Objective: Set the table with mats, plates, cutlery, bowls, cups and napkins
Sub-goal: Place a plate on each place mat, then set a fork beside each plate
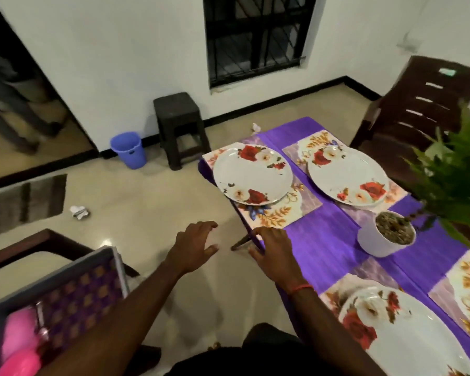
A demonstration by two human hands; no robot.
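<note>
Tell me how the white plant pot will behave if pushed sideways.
The white pot is filled with soil, so probably heavy for its size. The green foliage leans well off to one side, so it may tip that way. It sits on the purple cloth, which might bunch under a push.

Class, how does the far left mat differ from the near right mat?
The far left mat carries a flowered plate; the near right mat shows none. The far left mat lies at the edge of the purple cloth; the near right mat is cut off by the frame. Both are floral.
</note>
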